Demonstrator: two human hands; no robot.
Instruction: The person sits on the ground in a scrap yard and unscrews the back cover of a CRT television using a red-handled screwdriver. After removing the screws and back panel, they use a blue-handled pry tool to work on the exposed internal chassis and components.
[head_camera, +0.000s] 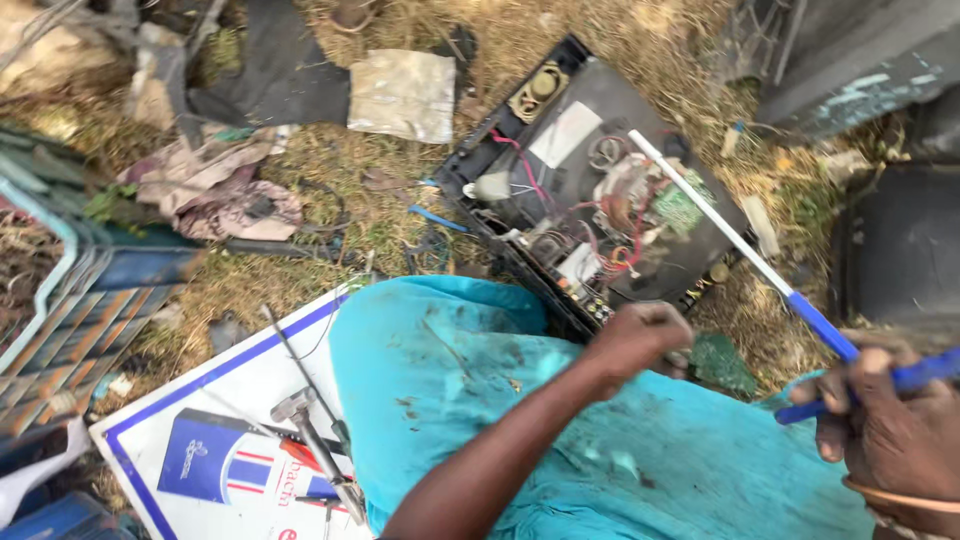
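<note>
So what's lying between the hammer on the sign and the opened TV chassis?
In the head view, the person's teal-clad knee fills most of that stretch between the hammer and the chassis, with dry grass past it.

You're looking down at dry grass (640, 40) strewn with scrap. A hammer (315, 445) is lying on a white and blue sign board (215, 400) at lower left. Crumpled rags (215, 185) are sitting near a dirty cloth pouch (402, 95). A slatted panel (75, 330) is resting at the left edge, and a dark casing (900, 250) is standing at far right.
</note>
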